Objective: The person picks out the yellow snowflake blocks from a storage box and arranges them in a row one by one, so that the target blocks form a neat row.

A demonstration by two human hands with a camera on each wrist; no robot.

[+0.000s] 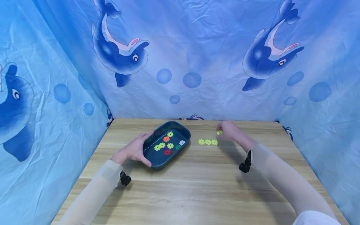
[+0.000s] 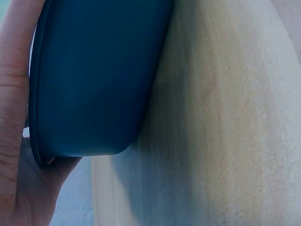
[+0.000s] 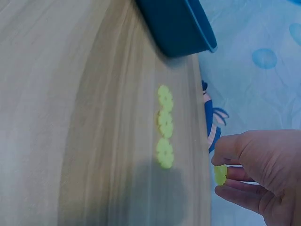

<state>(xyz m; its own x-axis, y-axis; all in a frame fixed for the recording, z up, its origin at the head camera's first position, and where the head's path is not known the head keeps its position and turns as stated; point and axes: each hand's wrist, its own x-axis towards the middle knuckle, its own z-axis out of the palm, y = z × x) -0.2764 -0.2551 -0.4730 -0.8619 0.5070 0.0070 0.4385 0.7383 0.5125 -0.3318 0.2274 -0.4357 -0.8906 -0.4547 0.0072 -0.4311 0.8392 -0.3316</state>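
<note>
My left hand (image 1: 137, 149) holds the near-left end of a dark blue plastic basin (image 1: 161, 165), its thumb and fingers spread along the rim. In the left wrist view the basin's outer wall (image 2: 99, 84) fills much of the picture, with the hand against its rim. Inside the basin lie several flower-shaped plastic discs, among them an orange disc (image 1: 166, 139), a white disc (image 1: 182, 142) and a dark red disc (image 1: 167, 152). My right hand (image 1: 229, 130) pinches a yellow-green disc (image 3: 220, 174) above the table's far side. Three matching yellow-green discs (image 1: 207, 142) lie in a row nearby.
The wooden table (image 1: 191, 193) carries the basin and the row. Its far edge meets a blue curtain (image 1: 180, 62) printed with dolphins, which also hangs along both sides.
</note>
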